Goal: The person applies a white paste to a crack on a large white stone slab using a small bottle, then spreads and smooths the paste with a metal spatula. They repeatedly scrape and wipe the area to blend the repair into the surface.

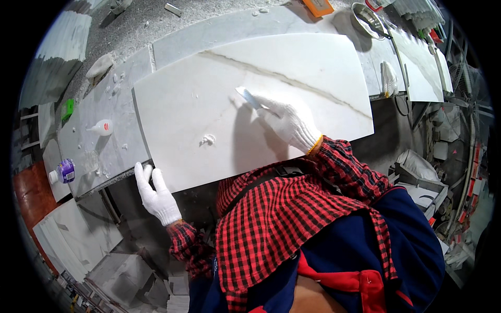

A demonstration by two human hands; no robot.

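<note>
A large white marble-look slab [308, 62] with a brown-grey vein lies on the worktable before me. In a white knit glove, my right hand [292, 121] is closed around a flat scraper [248, 98], its pale tip pointing to the upper left over the slab. A small lump of white paste [207, 140] sits on the slab, left of that hand. My left hand [155, 195], also gloved, is by the slab's near left corner with its fingers apart and nothing in it. Whether its fingertips touch the edge cannot be made out.
On the left of the table are a small white squeeze bottle [103, 127], a purple bottle [66, 171] and a green box [67, 109]. A metal bowl [366, 22] and an orange box [318, 7] stand at the back. A spare glove [389, 79] lies right.
</note>
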